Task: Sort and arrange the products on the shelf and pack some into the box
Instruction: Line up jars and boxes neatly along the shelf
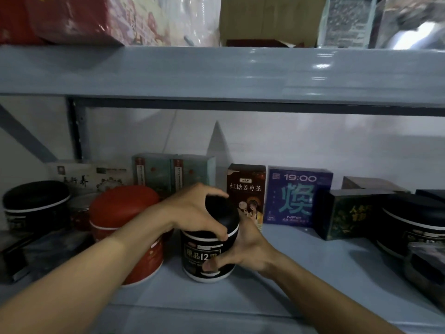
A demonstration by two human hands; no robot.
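Nearest the camera, both forearms reach in over the front edge of the lower shelf (313, 266). The right hand (248, 251) clasps the lower body of the black jar (204, 255), thumb pressed across the label. The left hand (192, 210) is curled over the domed lid from above. Both hands therefore grasp the same jar, which sits at the front centre of the shelf; whether its base bears on the board or is just clear of it cannot be told. First risk: if the lid is loose, a lift led by the upper hand could part lid from body and spill the contents. Second risk: the red jar (125, 222) stands just beside the black one, under the left forearm, so a sideways draw or a dropped elbow could knock it toward the edge. Third risk: the brown carton (245, 186) stands upright just behind the jar, with the blue carton (298, 196) next to it, and a backward push would likely topple both. Overhead, the upper shelf (216, 71) hangs over the work, and a steep lift could strike it. No packing box is in view.
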